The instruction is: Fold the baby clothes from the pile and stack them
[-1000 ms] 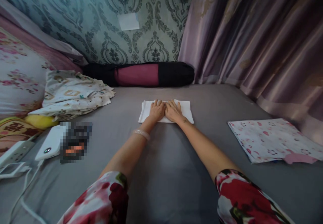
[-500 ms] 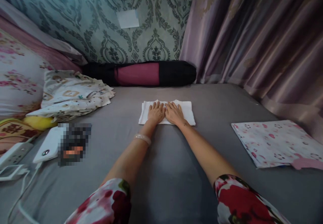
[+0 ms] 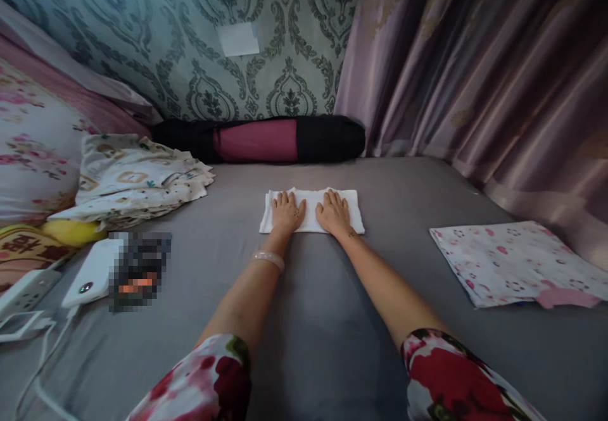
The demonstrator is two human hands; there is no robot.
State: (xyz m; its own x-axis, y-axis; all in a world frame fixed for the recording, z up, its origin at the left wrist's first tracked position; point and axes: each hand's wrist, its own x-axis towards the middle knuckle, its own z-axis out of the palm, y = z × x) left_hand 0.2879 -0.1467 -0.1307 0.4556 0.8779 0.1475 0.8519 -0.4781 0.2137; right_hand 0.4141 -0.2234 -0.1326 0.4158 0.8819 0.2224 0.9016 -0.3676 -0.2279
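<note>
A small folded white cloth (image 3: 311,201) lies on the grey bed sheet (image 3: 313,294) ahead of me. My left hand (image 3: 286,213) rests flat on its left half, fingers stretched out. My right hand (image 3: 334,213) lies flat on its right half, fingers spread. A narrow strip of white cloth shows between the two hands. A pale bangle (image 3: 268,258) sits on my left wrist. Both sleeves are red and white floral.
A folded floral cloth (image 3: 515,263) lies at the right by the curtain (image 3: 475,73). A black and maroon bolster (image 3: 259,139) lies against the wall. At the left are a patterned folded fabric (image 3: 137,177), pillows, a white power bank (image 3: 92,272) and cables.
My hands, touching side by side at the cloth's middle before, have slid apart toward its two ends. The cloth stays in place.
</note>
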